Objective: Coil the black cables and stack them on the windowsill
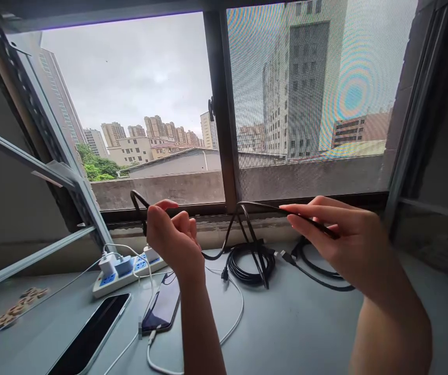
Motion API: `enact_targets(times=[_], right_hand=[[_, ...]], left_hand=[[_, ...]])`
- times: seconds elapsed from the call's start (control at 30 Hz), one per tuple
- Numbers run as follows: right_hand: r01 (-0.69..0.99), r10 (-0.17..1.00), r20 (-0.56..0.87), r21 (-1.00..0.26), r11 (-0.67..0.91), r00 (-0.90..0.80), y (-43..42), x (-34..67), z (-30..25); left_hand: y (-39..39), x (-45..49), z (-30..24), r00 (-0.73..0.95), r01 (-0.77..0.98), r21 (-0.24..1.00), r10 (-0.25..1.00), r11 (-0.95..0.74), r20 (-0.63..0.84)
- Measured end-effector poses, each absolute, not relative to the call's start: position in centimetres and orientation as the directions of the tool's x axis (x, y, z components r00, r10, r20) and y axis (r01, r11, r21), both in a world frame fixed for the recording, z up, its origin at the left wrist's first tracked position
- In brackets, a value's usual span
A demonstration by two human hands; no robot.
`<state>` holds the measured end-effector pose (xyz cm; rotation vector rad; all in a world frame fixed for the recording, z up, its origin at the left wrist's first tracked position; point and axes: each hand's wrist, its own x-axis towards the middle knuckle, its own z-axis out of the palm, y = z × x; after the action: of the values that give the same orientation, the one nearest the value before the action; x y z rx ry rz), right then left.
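The one camera rides on the person's head, so it looks from eye height, forward and a little down across the grey desk [306, 323] toward the window [138, 78] straight ahead. It sits close in: the left hand [173, 237] and right hand [341, 234], raised with a black cable [247, 278] between them, fill the middle, forearms running off the bottom edge. The wide lens bows the window's sides

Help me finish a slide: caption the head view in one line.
Left hand and right hand hold a black cable above a desk, near a coiled cable, power strip and two phones.
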<state>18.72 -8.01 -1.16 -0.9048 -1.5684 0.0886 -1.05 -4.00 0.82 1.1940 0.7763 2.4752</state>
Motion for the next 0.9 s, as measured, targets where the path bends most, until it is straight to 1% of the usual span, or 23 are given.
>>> enact_targets(times=[0.07,0.13,0.27,0.33,0.4,0.53,0.6,0.7,0.8,0.87,0.9], right_hand=[[0.495,0.577,0.815,-0.519,0.697,0.041,-7.7,18.5,-1.2],[0.481,0.588,0.809,-0.515,0.71,-0.003,-7.4,18.3,-1.2],[0.44,0.617,0.778,-0.516,0.735,-0.12,-7.5,18.2,-1.1],[0.437,0.618,0.769,-0.505,0.744,-0.164,-7.8,18.4,-1.2],[0.44,0.622,0.763,-0.505,0.743,-0.175,-8.1,18.7,-1.3],[0.484,0.622,0.775,-0.505,0.715,-0.111,-8.2,19.9,-1.6],[0.517,0.625,0.779,-0.514,0.684,-0.052,-8.0,20.6,-1.8],[0.561,0.611,0.789,-0.534,0.633,0.061,-7.6,21.5,-2.0],[0.587,0.572,0.807,-0.538,0.605,0.15,-7.2,21.9,-1.9],[0.576,0.56,0.815,-0.533,0.62,0.151,-7.1,21.7,-1.8],[0.563,0.563,0.817,-0.524,0.639,0.122,-7.1,21.5,-1.8]], left_hand=[[-4.1,-0.7,0.7,-0.587,-0.026,0.578,0.481,-0.815,0.652],[-4.3,-0.3,0.6,-0.577,-0.023,0.561,0.469,-0.828,0.669],[-4.4,0.7,0.5,-0.621,0.024,0.5,0.378,-0.866,0.686],[-4.3,0.9,0.5,-0.611,0.072,0.502,0.359,-0.862,0.705],[-4.0,0.9,0.3,-0.595,0.118,0.525,0.363,-0.843,0.717],[-3.3,0.8,0.2,-0.676,0.168,0.566,0.323,-0.807,0.662],[-3.1,0.6,0.1,-0.711,0.181,0.571,0.294,-0.801,0.639],[-2.9,0.1,0.1,-0.716,0.207,0.558,0.264,-0.804,0.646],[-3.4,0.1,0.1,-0.685,0.193,0.547,0.287,-0.814,0.669],[-3.8,0.4,0.2,-0.664,0.159,0.538,0.314,-0.828,0.679],[-4.0,0.7,0.3,-0.657,0.137,0.532,0.325,-0.836,0.68]])
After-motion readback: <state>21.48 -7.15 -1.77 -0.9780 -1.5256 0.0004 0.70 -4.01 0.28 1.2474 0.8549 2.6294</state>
